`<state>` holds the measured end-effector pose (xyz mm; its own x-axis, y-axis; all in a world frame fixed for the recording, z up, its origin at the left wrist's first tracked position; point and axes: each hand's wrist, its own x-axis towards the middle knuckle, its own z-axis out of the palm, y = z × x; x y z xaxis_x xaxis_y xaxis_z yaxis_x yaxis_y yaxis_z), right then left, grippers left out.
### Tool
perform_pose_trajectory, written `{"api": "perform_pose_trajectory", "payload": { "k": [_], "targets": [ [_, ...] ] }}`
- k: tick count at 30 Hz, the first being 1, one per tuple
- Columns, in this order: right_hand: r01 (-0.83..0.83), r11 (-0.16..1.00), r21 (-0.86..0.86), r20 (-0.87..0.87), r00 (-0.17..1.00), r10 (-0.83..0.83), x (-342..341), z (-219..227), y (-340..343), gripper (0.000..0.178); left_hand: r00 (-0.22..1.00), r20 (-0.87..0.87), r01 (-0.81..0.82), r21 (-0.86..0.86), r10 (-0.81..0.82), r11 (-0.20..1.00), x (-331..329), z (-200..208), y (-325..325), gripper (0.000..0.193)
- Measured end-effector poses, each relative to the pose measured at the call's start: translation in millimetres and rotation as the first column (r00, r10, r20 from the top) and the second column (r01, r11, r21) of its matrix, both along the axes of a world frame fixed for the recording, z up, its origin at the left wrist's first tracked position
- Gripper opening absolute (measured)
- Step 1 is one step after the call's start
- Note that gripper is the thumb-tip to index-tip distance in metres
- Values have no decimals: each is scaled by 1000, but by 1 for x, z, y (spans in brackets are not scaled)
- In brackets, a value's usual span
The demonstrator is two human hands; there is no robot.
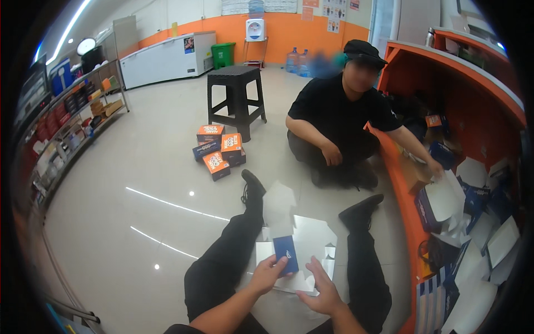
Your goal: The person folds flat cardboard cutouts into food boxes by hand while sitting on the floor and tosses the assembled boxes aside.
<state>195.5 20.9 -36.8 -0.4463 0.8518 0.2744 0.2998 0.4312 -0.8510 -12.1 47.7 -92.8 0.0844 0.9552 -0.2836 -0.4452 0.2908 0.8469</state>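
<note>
My left hand (pixel 269 274) grips a cardboard box blank by its dark blue panel (pixel 285 248), thumb on top. A blurred white flap (pixel 279 207) rises beyond that panel and seems to belong to the same blank. Fingers apart and holding nothing, my right hand (pixel 324 295) hovers just right of the blue panel. Beneath both hands, a white unfolded cardboard sheet (pixel 317 238) with cut tabs lies between my outstretched legs. Whether the held piece is joined to this sheet, I cannot tell.
Several orange-and-blue boxes (pixel 218 161) are piled before a black stool (pixel 236 92). At right, a co-worker (pixel 350 106) squats, one hand reaching into an orange counter (pixel 396 192) full of white and blue cardboard blanks (pixel 481 245). A loaded shelf rack (pixel 72 119) stands left.
</note>
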Motion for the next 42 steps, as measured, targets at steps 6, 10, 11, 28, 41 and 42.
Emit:
{"api": "perform_pose_trajectory", "payload": {
  "k": [6,10,11,28,41,42],
  "targets": [
    [247,964,102,-115,965,-235,-18,-25,-11,82,982,183,-46,17,42,999,-1,3,0,34],
    [319,904,283,-337,916,-218,-10,-40,-4,46,999,40,6,65,-9,998,-9,5,-2,33],
    [170,873,457,-99,985,-140,-2,-45,-1,34,1000,14,26,89,-27,996,-12,5,-3,33],
    [-49,935,351,1,999,53,2,-34,11,35,968,-32,241,372,-247,896,-12,-6,-8,29],
    [-3,889,458,39,999,-17,6,-31,14,38,969,-67,246,393,-239,886,1,-3,-18,29],
    [-5,889,459,40,999,-15,6,-30,13,38,969,-66,244,395,-238,886,3,-1,-20,29]
  ]
}}
